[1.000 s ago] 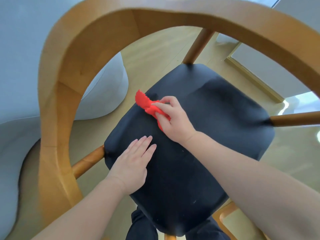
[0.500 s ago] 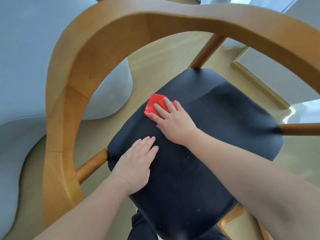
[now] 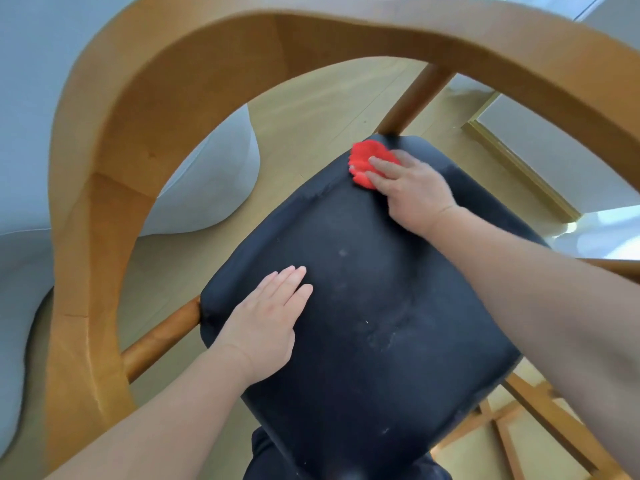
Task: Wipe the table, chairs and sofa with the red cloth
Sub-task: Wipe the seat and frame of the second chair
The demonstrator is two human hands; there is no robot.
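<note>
One chair, one red cloth, two hands.

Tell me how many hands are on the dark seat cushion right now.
2. The left hand lies flat near the left edge of the dark padded chair seat; the right hand presses the crumpled red cloth onto its far corner.
</note>
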